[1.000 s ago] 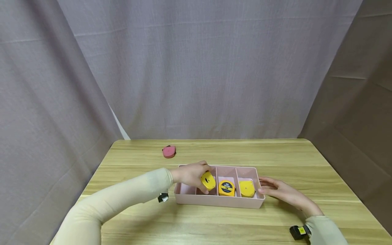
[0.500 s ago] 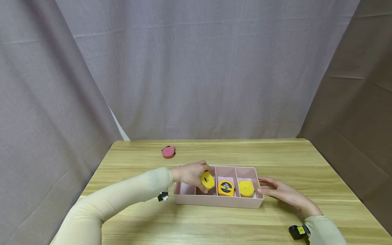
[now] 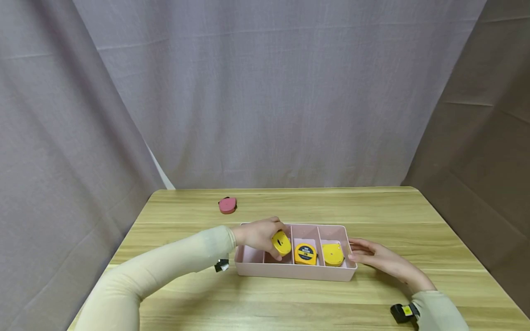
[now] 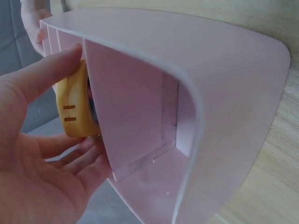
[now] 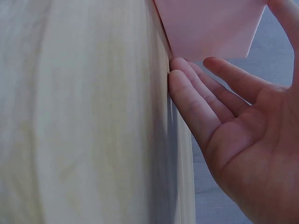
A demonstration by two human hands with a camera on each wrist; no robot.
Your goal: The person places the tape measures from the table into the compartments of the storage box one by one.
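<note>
A pink tray (image 3: 296,273) with several compartments lies on the wooden table. My left hand (image 3: 258,235) grips a yellow tape measure (image 3: 281,243) on edge in the second compartment from the left; the left wrist view shows the thumb and fingers around this tape measure (image 4: 74,105) beside the tray wall (image 4: 187,93). Two more yellow tape measures lie flat, one with a black label (image 3: 305,253) and one plain (image 3: 333,254), in the compartments to the right. My right hand (image 3: 374,257) rests open on the table, fingers straight against the tray's right end (image 5: 210,28).
A pink tape measure (image 3: 227,205) sits alone near the table's far left edge. The tray's leftmost compartment (image 3: 250,255) holds nothing. Grey curtains hang behind and to both sides of the table.
The left hand with its yellow tape measure has barely shifted inside the tray. The right hand stays at the tray's right end.
</note>
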